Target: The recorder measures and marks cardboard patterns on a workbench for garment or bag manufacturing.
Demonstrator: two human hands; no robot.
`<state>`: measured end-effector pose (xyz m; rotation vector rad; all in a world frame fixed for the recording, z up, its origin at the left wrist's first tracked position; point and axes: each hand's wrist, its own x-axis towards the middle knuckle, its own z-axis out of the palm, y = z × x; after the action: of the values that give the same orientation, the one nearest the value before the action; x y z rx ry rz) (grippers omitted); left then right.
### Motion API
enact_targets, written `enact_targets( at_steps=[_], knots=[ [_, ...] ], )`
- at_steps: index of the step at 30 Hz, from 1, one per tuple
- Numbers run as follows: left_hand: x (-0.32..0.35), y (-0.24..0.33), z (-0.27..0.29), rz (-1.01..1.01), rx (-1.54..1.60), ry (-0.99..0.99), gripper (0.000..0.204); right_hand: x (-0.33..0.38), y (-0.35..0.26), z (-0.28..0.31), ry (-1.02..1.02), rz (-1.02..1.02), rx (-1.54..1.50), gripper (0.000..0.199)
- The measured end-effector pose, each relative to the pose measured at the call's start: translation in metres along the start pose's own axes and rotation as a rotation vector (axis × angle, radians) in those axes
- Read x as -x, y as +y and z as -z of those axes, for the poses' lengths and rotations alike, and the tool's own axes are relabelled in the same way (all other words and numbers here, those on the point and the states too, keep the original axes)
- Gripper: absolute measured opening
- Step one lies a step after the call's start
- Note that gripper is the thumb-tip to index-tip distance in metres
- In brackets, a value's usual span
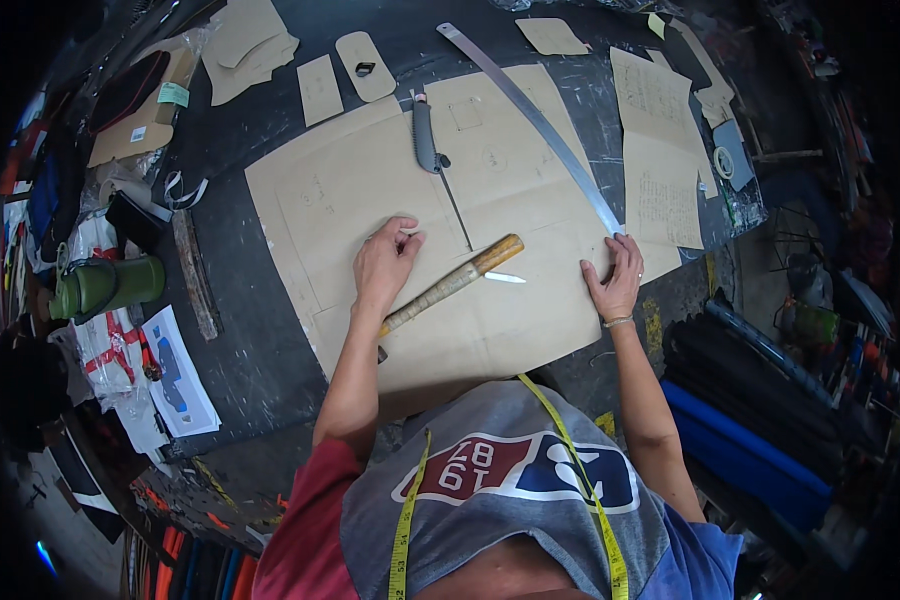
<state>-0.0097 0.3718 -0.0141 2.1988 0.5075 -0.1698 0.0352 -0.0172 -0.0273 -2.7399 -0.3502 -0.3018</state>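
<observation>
My left hand rests on a large sheet of brown pattern paper, its fingers curled toward the thumb with nothing visible in them. My right hand lies at the sheet's right edge, thumb and fingers apart, fingertips by the near end of a long, slightly curved metal ruler. Between the hands is a wooden stick-like handle, partly wrapped; my left forearm hides its lower end. A small white pointed piece lies beside it. Farther up are a dark-handled cutter and a thin dark rod.
Smaller brown paper pieces lie along the table's far side. Written paper sheets and a tape roll are at right. At left are a green container, a worn wooden bar and a printed sheet. Fabric rolls stand lower right.
</observation>
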Motion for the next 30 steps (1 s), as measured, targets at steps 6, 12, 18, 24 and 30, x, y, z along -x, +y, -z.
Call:
enact_targets(
  at_steps=[6, 12, 18, 24, 30],
  knots=[
    [0.0, -0.0031, -0.0009, -0.002, 0.0, 0.008, 0.027, -0.0001, -0.002, 0.0001, -0.011, -0.01, 0.01, 0.058],
    [-0.0016, -0.006, -0.002, -0.008, -0.01, 0.015, 0.027, -0.0009, -0.002, -0.0008, -0.008, -0.01, 0.006, 0.057],
    [-0.0017, 0.0, 0.0001, 0.014, -0.014, -0.002, 0.027, -0.0009, -0.0015, 0.0, 0.0, -0.002, 0.001, 0.056],
    [-0.0017, -0.0027, -0.002, 0.016, -0.027, 0.002, 0.029, -0.0007, -0.0014, -0.0007, 0.003, -0.004, 0.004, 0.056],
    [-0.0027, -0.0014, -0.0027, 0.01, -0.027, 0.004, 0.03, -0.001, 0.0, -0.0012, 0.0, -0.004, 0.009, 0.056]
  ],
)
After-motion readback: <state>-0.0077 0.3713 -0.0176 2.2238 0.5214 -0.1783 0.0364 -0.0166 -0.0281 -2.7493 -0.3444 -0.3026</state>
